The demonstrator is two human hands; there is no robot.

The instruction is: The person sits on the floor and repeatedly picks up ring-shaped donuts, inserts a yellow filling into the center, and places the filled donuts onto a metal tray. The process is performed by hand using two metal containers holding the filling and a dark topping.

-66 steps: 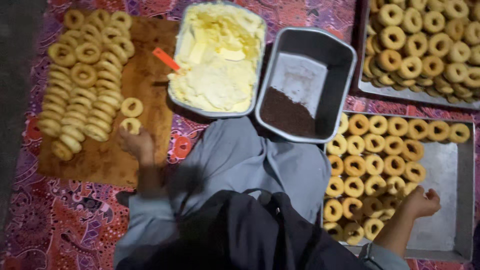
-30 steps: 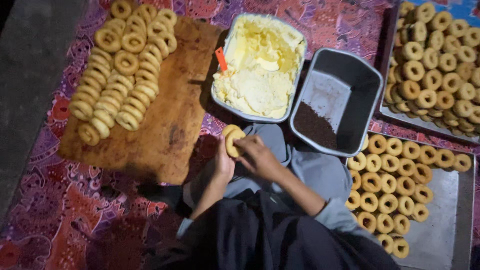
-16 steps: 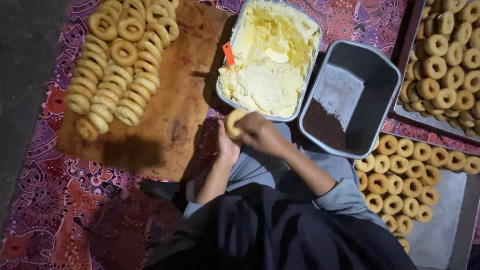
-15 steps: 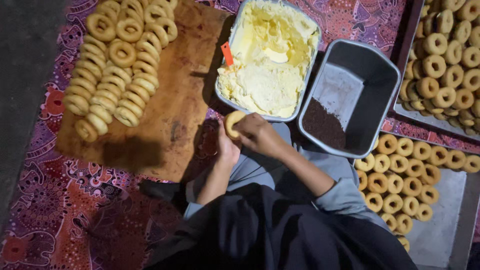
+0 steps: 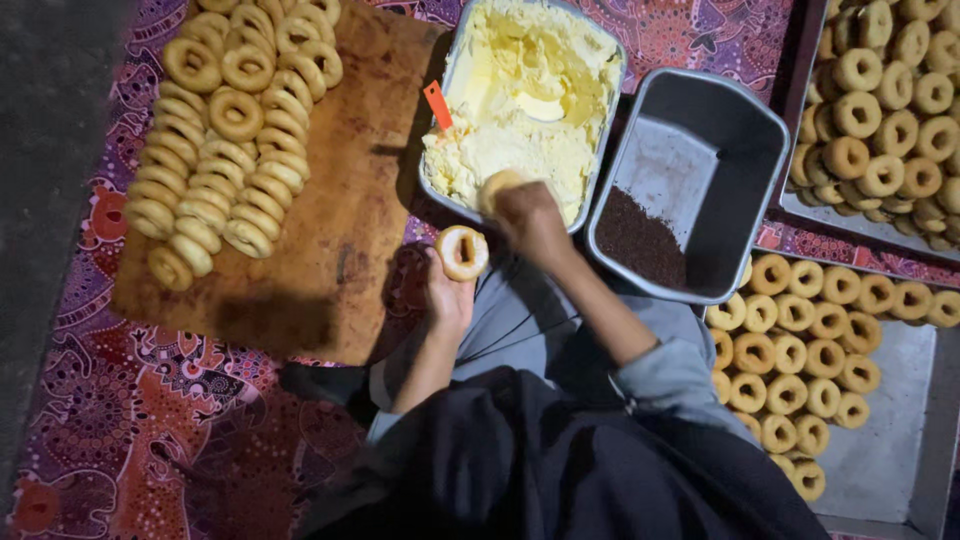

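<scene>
Head-camera view, looking straight down: the ring-shaped pastry (image 5: 463,252) held up in the left hand (image 5: 447,296) is small, round and golden-brown at its rim, with a pale face turned upward and a dark hole in the middle. It sits at the fingertips, just off the near corner of the wooden board (image 5: 345,215) and just below the rim of the metal tub of pale yellow cream (image 5: 520,110). The left hand is closed around the ring from below, fingers pinching its lower edge, the forearm running up from the dark-clothed lap. The right hand (image 5: 528,215) reaches forward over the near edge of the cream tub, fingers curled and blurred; a second, pale-topped piece (image 5: 500,184) shows at its fingertips against the cream, though how firmly it is gripped cannot be told. The right forearm slants back toward a grey-blue cuff. An orange-handled tool (image 5: 438,104) stands in the cream. Beside that tub lies a grey metal pan (image 5: 710,150) with dark brown crumbs (image 5: 645,235) heaped in its near corner. Rows of plain rings (image 5: 225,140) lie overlapped on the board, and more rings fill the trays (image 5: 880,460) on the right, all resting on a patterned purple cloth (image 5: 130,430).
</scene>
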